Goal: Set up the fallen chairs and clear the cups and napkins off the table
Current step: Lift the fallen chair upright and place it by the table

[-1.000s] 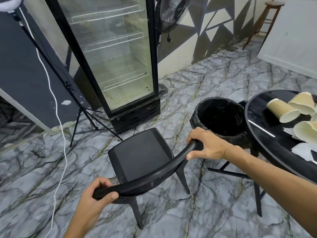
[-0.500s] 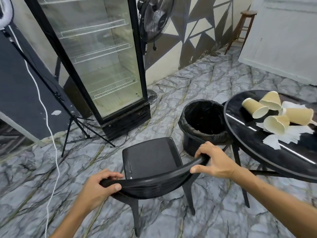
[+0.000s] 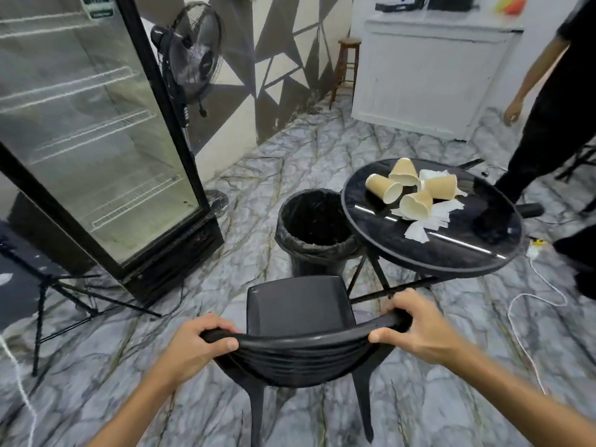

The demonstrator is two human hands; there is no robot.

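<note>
Marbled floor [image 3: 290,150] underfoot: an upright black chair [image 3: 298,306] (facing a round table [image 3: 403,243]) is gripped by its backrest, left hand [image 3: 193,345] and right hand [image 3: 419,327] closed around the top rail.

The chair [image 3: 300,321] is black, as are the glossy round tabletop [image 3: 451,253] and the bin [image 3: 314,233]. Tan paper cups [image 3: 416,204] lie on white napkins [image 3: 429,221]. The floor [image 3: 274,162] is grey marble with dark veins.

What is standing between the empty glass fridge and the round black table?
In the head view, the bin with a black liner stands on the floor between the fridge and the table, close against the table's edge.
</note>
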